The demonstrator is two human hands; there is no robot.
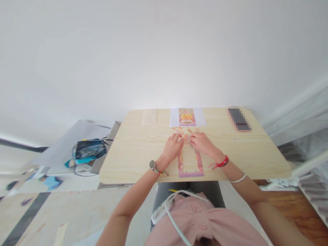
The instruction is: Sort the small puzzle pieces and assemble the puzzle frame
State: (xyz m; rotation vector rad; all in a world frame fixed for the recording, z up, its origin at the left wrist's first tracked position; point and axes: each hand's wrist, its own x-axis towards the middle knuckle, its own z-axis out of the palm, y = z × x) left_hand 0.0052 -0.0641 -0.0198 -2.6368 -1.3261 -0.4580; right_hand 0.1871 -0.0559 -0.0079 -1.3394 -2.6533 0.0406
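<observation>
Small orange and pink jigsaw puzzle pieces [189, 131] lie loose in a pile on the wooden table. My left hand [174, 145] is at the pile's left side, fingers bent and closed around what looks like a small puzzle piece. From the right, my right hand [202, 141] reaches the same pile with its fingertips pressed together; whatever is between them is hidden. Below both hands lies a partly assembled pink-purple puzzle border [191, 174], its middle showing bare table. Behind the pile is a white sheet with a printed picture [187, 117] of a yellow figure.
A phone [240, 119] lies at the table's back right. A pale, clear packet [149, 117] rests at the back left. Left of the table, a lower surface holds a dark bag [89, 149] and cables. A white cable [176, 225] crosses my lap.
</observation>
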